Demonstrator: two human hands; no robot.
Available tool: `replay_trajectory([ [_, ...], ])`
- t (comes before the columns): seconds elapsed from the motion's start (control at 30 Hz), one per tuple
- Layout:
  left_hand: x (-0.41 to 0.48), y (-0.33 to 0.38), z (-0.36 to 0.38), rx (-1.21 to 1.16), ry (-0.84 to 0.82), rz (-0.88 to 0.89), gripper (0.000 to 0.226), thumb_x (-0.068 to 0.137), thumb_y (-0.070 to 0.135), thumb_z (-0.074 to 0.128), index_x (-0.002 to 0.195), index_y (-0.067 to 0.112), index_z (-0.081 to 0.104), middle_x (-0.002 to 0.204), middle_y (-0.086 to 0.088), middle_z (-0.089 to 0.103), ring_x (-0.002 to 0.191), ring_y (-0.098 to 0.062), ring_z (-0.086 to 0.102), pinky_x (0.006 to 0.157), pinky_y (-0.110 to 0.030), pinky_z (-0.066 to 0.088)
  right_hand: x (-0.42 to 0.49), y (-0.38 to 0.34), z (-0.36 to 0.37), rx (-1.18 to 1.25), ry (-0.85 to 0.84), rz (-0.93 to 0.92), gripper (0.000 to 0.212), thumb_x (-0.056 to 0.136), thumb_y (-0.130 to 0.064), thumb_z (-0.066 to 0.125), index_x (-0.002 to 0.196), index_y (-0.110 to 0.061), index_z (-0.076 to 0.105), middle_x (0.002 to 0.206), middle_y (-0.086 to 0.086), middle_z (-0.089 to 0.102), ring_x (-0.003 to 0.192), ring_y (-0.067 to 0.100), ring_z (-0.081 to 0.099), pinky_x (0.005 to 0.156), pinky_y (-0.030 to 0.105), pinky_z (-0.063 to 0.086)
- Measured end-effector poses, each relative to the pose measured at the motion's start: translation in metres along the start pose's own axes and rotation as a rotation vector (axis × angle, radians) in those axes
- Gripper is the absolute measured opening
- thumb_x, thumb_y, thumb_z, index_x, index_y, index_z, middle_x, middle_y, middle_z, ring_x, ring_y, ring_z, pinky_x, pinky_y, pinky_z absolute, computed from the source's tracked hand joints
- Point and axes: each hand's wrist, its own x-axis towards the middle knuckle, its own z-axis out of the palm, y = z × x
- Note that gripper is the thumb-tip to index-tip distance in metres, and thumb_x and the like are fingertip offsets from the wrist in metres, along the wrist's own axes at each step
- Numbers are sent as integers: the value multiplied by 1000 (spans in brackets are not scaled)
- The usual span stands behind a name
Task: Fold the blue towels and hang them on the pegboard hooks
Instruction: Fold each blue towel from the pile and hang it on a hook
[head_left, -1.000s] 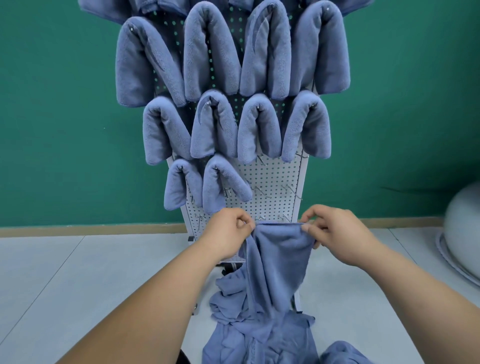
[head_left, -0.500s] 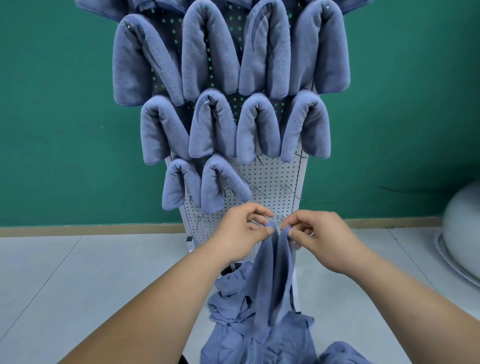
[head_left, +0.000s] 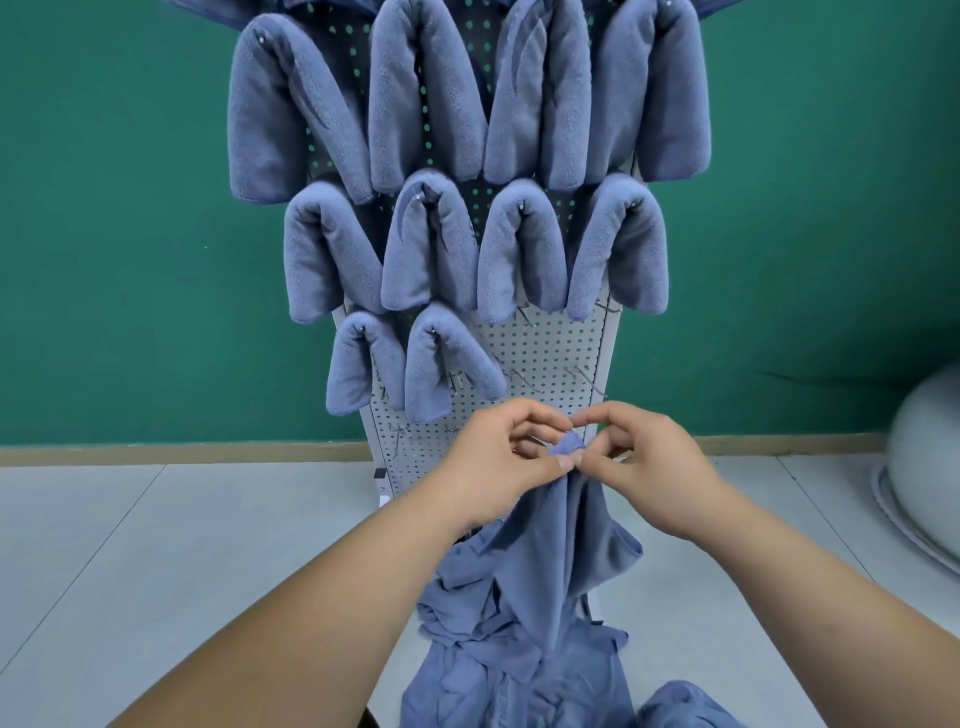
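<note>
Pinching the blue towel (head_left: 566, 525) by its gathered top edge with left hand (head_left: 496, 460) and right hand (head_left: 647, 462), fingertips meeting, to let it hang doubled. Held low before the pegboard (head_left: 545, 348), just under the bare hooks (head_left: 579, 373), likely ready for draping beside the hung towels (head_left: 431, 364); trailing onto the loose towel heap (head_left: 498, 686) below.

— How are we holding our arms?
— We are reaching both forward, forearms angling inward, hands meeting at the middle
— And the fingers?
— Our left hand (head_left: 496, 460) and right hand (head_left: 647, 467) are each pinching the towel (head_left: 567, 447), index fingertips touching above it
</note>
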Motion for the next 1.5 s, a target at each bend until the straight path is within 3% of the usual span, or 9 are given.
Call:
replay_trajectory([
  [0.23,5,-7,-3,217,52,39,21,95,4,72,102,23,71,94,0,78,84,-13,69,83,-21,54,1,10,-4,41,-121,67,9,95,-35,77,91,-28,76,83,5,75,82,28,68,79,38,54],
  [0.43,6,-14,-5,344,-28,60,22,87,21,85,105,29,77,96,13,77,93,-7,72,91,-27,57,2,13,2,38,-116,51,7,97,-34,75,90,-31,76,85,3,76,82,26,68,83,44,56],
  [0.6,5,-13,-9,342,-37,36,16,86,19,88,96,23,76,90,0,78,80,-10,69,85,-35,62,1,10,-1,78,-176,10,8,97,-28,76,89,-27,76,81,6,72,69,9,56,73,32,47],
  [0.7,5,-9,-13,361,-38,49,10,88,20,85,93,23,77,85,-3,78,75,-10,67,83,-40,60,0,10,-3,97,-225,7,4,98,-26,75,99,-29,72,71,-8,66,67,8,53,69,26,45],
  [0.87,6,3,-29,341,89,52,6,89,20,85,92,20,79,79,-1,74,69,-5,62,76,-28,57,2,17,-8,-73,-264,12,22,95,-30,77,110,-35,63,79,-12,73,75,8,63,79,28,54],
  [1.07,1,9,-68,336,328,73,5,90,20,84,91,18,80,84,1,77,69,-2,61,69,-14,51,6,37,-46,-408,-137,61,13,93,-39,78,90,-40,65,83,-21,71,86,4,65,74,25,50],
  [1.23,4,2,-98,381,541,62,4,91,25,82,90,24,78,79,9,76,67,2,62,68,-11,47,4,49,-68,-547,-52,52,7,93,-43,76,91,-38,72,89,-22,70,88,7,65,74,29,48],
  [1.37,1,-1,-107,434,564,74,4,93,25,81,91,23,77,79,5,76,67,1,63,68,-15,49,3,53,-74,-412,57,-29,10,88,-51,79,82,-46,73,98,-22,66,101,7,58,86,33,46],
  [1.5,1,-3,-111,484,486,133,9,95,23,78,103,29,79,77,5,72,67,-6,60,72,-19,52,3,62,-76,-601,107,90,9,91,-56,73,89,-48,75,112,-18,55,111,15,45,90,41,50],
])
